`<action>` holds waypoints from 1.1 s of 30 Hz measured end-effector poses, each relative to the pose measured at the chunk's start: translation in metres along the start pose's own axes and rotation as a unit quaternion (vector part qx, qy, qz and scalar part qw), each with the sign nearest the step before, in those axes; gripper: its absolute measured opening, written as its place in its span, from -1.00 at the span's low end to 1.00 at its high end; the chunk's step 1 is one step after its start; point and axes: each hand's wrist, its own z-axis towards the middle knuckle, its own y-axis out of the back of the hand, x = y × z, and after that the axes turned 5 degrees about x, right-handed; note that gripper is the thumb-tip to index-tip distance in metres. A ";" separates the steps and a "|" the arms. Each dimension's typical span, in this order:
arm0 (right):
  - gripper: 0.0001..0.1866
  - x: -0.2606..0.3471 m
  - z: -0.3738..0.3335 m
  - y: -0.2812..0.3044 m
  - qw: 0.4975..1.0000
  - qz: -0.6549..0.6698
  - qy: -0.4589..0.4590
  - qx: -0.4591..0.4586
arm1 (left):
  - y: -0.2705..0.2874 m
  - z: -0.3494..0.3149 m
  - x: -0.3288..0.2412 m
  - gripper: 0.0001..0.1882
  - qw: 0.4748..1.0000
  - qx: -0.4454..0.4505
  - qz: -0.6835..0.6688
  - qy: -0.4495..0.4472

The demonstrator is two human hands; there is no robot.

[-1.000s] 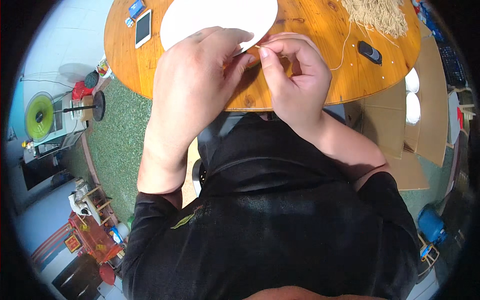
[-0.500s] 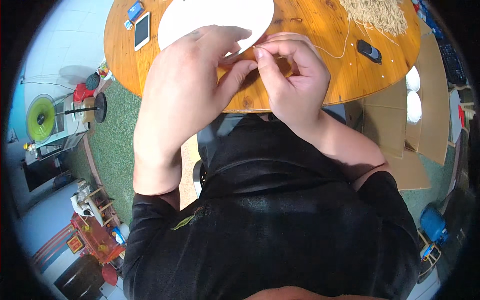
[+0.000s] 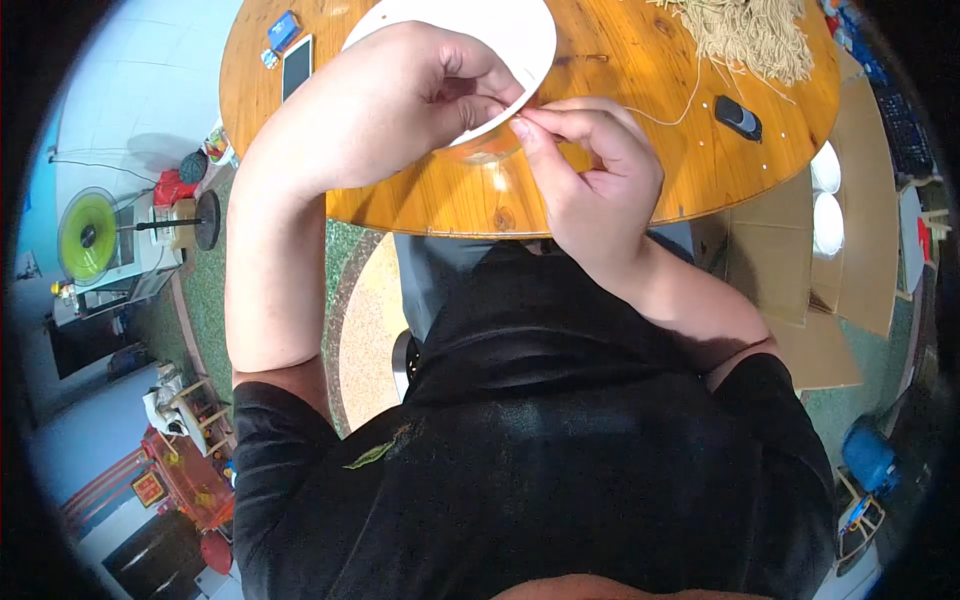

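A shallow white dish (image 3: 530, 45) lies on the round wooden table (image 3: 600, 75). My left hand (image 3: 440, 95) reaches over its near rim, thumb and fingers drawn together inside. Whatever they may hold is hidden. Just outside the rim, my right hand (image 3: 595, 150) pinches thumb against forefinger on a thin tan string (image 3: 662, 122). That string trails right and up to a thick bundle of tan strings (image 3: 760, 40) on the far right of the table. The fingertips of both hands are close together at the rim.
A dark, rounded handheld object (image 3: 738, 118) lies on the right, among a few tiny white bits. At the far left are a phone (image 3: 297, 68) and a small blue box (image 3: 284, 30). Cardboard (image 3: 770, 250) stands beside the table's right edge; a fan (image 3: 88, 235) is at left.
My left hand has moved up and away from the right fingertips, its fingers now inside the dish's rim. My right hand keeps its pinch, slightly lower in view.
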 end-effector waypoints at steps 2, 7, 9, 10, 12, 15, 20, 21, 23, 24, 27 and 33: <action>-0.90 0.000 -0.002 0.000 1.000 0.005 -0.011 -0.002 | -0.001 0.001 -0.002 -0.84 1.000 0.008 -0.006 0.025; -0.91 0.000 -0.001 -0.001 0.994 0.083 -0.077 -0.004 | -0.010 -0.002 -0.007 -0.92 0.997 -0.048 0.065 -0.016; -0.89 -0.003 0.002 0.003 0.986 0.092 -0.114 0.077 | -0.009 -0.006 -0.012 -0.92 0.996 -0.064 0.057 -0.005; -0.89 -0.004 0.001 0.003 0.986 0.092 -0.114 0.077 | -0.008 -0.007 -0.013 -0.91 0.996 -0.079 0.048 0.005; -0.87 -0.008 -0.003 0.002 0.982 0.125 -0.101 0.097 | -0.009 -0.011 -0.012 -0.91 0.994 -0.101 0.037 0.011; -0.87 -0.016 -0.005 0.002 0.984 0.138 -0.054 0.098 | -0.014 -0.016 -0.009 -0.91 0.990 -0.140 0.004 -0.003; -0.88 -0.012 -0.005 0.003 0.977 0.159 -0.102 0.099 | -0.029 -0.021 -0.011 -0.91 0.971 -0.215 -0.094 -0.048; -0.89 -0.012 -0.005 0.003 0.975 0.158 -0.116 0.102 | -0.031 -0.021 -0.012 -0.90 0.968 -0.225 -0.095 -0.054; -0.89 -0.012 -0.004 0.003 0.975 0.162 -0.111 0.100 | -0.035 -0.020 -0.013 -0.90 0.966 -0.235 -0.094 -0.059; -0.90 -0.011 -0.003 0.002 0.975 0.166 -0.105 0.100 | -0.037 -0.020 -0.013 -0.89 0.954 -0.253 -0.131 -0.094; -0.90 -0.008 -0.003 0.003 0.974 0.166 -0.115 0.106 | -0.047 -0.020 -0.012 -0.89 0.936 -0.276 -0.176 -0.132; -0.91 0.000 0.003 0.010 0.961 0.173 -0.135 0.168 | -0.056 -0.017 -0.013 -0.95 0.944 -0.303 -0.108 -0.071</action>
